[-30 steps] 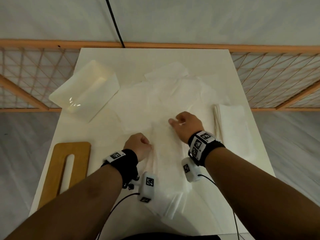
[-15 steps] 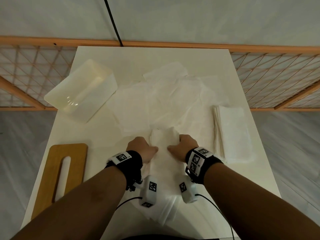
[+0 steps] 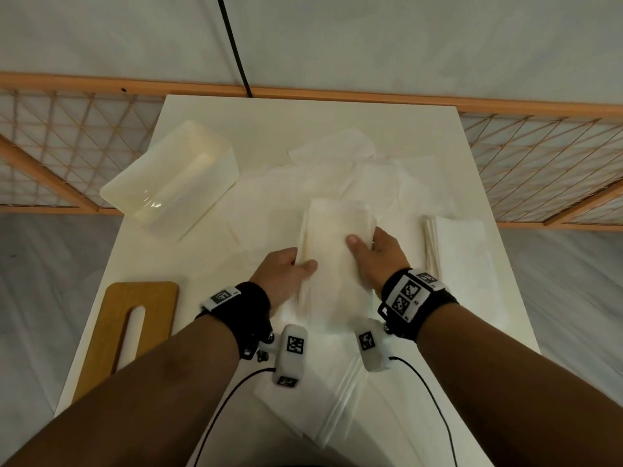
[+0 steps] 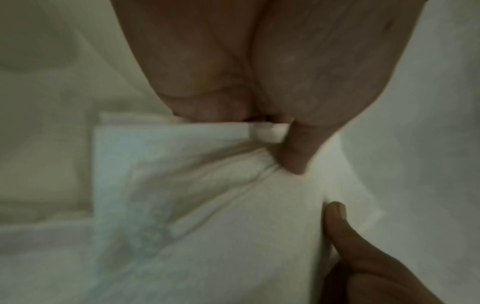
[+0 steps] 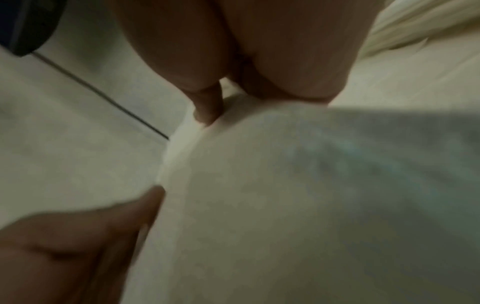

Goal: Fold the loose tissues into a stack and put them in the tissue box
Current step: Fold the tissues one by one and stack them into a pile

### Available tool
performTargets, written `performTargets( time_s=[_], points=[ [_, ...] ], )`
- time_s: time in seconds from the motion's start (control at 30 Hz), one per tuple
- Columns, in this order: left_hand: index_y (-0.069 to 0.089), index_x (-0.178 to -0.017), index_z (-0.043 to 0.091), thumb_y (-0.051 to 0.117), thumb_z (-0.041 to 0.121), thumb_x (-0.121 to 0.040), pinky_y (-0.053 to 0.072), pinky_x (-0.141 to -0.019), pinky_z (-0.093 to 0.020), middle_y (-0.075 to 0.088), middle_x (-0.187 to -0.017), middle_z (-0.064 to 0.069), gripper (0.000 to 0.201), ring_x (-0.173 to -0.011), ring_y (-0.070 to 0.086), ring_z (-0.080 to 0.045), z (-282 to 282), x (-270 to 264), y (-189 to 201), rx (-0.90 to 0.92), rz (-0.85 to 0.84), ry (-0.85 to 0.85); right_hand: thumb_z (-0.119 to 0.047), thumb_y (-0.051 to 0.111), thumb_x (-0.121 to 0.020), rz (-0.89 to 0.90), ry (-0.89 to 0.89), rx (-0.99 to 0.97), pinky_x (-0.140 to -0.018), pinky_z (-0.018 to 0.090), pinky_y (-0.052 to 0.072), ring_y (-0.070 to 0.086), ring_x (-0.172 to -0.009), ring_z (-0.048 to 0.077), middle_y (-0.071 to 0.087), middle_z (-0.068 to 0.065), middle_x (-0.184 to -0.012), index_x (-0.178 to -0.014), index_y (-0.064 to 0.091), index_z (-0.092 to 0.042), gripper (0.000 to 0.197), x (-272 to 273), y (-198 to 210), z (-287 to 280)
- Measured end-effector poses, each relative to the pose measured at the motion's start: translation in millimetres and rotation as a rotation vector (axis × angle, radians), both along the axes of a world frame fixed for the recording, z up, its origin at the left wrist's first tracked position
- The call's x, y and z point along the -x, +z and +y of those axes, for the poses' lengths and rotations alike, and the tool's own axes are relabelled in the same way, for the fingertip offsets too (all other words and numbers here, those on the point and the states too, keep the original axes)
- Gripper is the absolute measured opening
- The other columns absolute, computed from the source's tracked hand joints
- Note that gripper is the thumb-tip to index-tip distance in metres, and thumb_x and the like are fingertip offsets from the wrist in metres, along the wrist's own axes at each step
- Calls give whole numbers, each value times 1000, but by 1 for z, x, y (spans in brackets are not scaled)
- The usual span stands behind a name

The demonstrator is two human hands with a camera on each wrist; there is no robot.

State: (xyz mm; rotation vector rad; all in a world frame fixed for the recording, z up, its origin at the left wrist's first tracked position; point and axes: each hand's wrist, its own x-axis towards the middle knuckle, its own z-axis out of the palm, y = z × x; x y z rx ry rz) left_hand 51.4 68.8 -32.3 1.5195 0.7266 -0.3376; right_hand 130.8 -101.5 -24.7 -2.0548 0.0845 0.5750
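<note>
A white folded tissue (image 3: 337,237) is lifted between both hands over the middle of the white table (image 3: 202,109). My left hand (image 3: 290,267) pinches its left edge, thumb on top. My right hand (image 3: 371,246) pinches its right edge, thumb also on top. The left wrist view shows the tissue (image 4: 207,185) creased under my left hand (image 4: 291,156); the right wrist view shows the tissue (image 5: 285,195) blurred beside my right hand (image 5: 207,111). Loose tissues (image 3: 337,170) lie spread behind. A folded stack (image 3: 462,244) lies at the right. The pale tissue box (image 3: 175,176) stands open at the back left.
A wooden lid with a slot (image 3: 135,325) lies at the table's front left. More folded tissues (image 3: 323,406) sit near the front edge between my forearms. An orange lattice railing (image 3: 539,156) runs behind and beside the table. A black cable (image 3: 232,45) hangs at the back.
Both hands closed in on the tissue from either side, took hold of its edges and raised it; its far end now stands up toward the back.
</note>
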Motion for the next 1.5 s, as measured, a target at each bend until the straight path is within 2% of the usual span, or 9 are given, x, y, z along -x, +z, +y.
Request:
performTargets(
  time_s=[0.13,0.37,0.47,0.6,0.77,0.87,1.2,1.37,1.5],
  points=[
    [67,-109,8,52,19,-106,58,-87,-48,73,-109,-15,19,-100,70,-34,-8,-3,-1,205,125,261,-59,58,-89,222,6,89,-101,45,53,65,-110,28,65,2,-126,-131,57,-14,62,2,-20,8],
    [68,-121,0,48,16,-107,59,-69,-42,73,-112,-21,29,-96,71,-37,1,9,-11,353,225,315,-18,55,-96,277,45,178,-92,49,59,71,-96,37,74,11,-92,-89,74,-12,21,4,-38,-1],
    [70,-119,-5,50,23,-104,58,-82,-49,73,-113,-24,37,-104,69,-43,3,9,-6,384,233,328,-15,51,-102,295,69,170,-100,51,53,64,-113,43,70,24,-117,-113,70,5,30,3,-35,-1],
    [68,-116,-4,52,22,-105,60,-61,-37,75,-99,-18,33,-78,75,-32,1,5,-4,323,204,361,-24,49,-103,303,62,126,-97,55,54,65,-111,45,70,26,-116,-113,68,5,36,4,-37,1],
    [69,-119,6,48,51,-104,60,-71,-44,76,-107,-18,51,-89,75,-36,-8,8,4,421,215,302,-54,51,-99,487,177,89,-96,59,55,68,-106,46,69,26,-117,-114,66,-1,57,15,-37,9],
    [65,-125,-1,70,18,-95,61,-59,-39,77,-102,-17,36,-84,77,-34,-11,10,1,400,170,204,-63,53,-97,598,132,3,-99,56,54,70,-107,41,74,19,-114,-115,68,-4,63,15,-30,11],
    [69,-119,9,80,2,-84,59,-90,-47,77,-108,-10,38,-98,74,-26,1,10,-13,28,-78,41,-19,71,-91,67,192,43,-90,43,60,71,-96,20,74,0,-106,-119,66,-16,29,16,-17,9],
    [72,-110,19,87,15,-80,60,-83,-34,78,-101,0,34,-93,74,-15,13,4,1,-144,-303,96,-16,76,-88,-109,102,-143,-78,22,55,68,-99,12,70,-4,-111,-126,60,-19,42,15,0,22],
    [75,-98,20,88,20,-79,59,-73,-26,78,-91,3,23,-88,75,-15,11,3,7,-185,-358,148,-18,72,-91,-143,98,-133,-73,30,59,72,-91,19,72,-2,-97,-113,64,-15,24,20,7,37]
  ],
)
